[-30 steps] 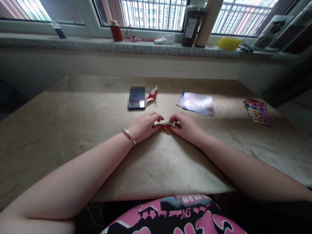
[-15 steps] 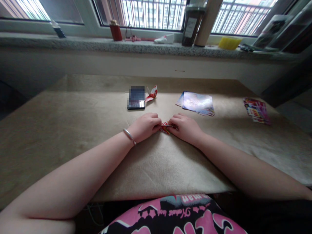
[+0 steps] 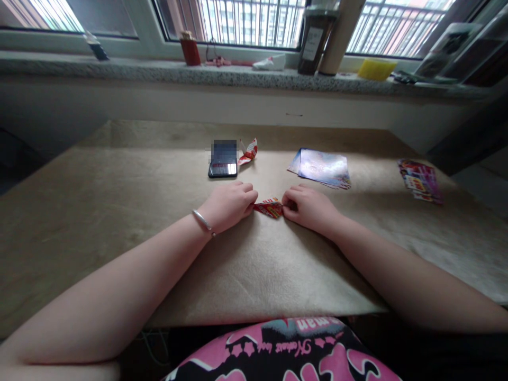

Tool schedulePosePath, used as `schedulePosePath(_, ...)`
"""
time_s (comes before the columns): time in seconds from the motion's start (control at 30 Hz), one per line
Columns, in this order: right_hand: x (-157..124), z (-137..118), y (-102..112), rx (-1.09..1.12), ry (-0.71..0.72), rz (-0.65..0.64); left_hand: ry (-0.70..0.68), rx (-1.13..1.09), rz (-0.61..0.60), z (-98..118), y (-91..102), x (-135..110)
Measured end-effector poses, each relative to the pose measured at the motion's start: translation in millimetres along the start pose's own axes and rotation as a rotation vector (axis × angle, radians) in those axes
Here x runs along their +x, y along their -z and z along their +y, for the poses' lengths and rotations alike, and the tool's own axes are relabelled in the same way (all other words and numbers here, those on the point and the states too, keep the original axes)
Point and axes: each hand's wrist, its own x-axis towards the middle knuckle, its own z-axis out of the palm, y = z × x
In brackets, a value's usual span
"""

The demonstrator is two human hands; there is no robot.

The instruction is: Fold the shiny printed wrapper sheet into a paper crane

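Note:
A small folded piece of red printed paper lies on the beige table cover between my two hands. My left hand, with a silver bracelet at the wrist, has its fingers curled and pinches the paper's left end. My right hand is curled too, its fingertips pressed on the paper's right end. Both hands rest on the table.
A dark phone lies beyond my hands, with a folded red and white paper figure beside it. A stack of bluish printed sheets sits to the right, more colourful sheets farther right. The windowsill holds a red cup, jars and a yellow box.
My hands have drawn slightly apart, so more of the red paper shows between them. The left hand has shifted a little to the left.

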Motion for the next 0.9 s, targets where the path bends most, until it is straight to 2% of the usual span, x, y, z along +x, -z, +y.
schedulePosePath(0.27, 0.6, 1.4, 4.8, -0.059, -0.015, -0.051, 0.009, -0.010, -0.017, -0.1, -0.3, 0.2)
schedulePosePath(0.43, 1.6, 1.9, 5.7, -0.048, 0.011, -0.055, -0.008, -0.118, 0.062, 0.1, -6.2, 1.4)
schedulePosePath(0.6, 1.5, 3.7, 8.5, -0.041, 0.021, -0.100, -0.087, -0.281, 0.133, 3.5, -12.8, 4.1)
schedulePosePath(0.9, 0.6, 0.4, 7.5, -0.080, 0.058, -0.067, -0.122, -0.179, 0.111, 6.9, -9.9, 6.8)
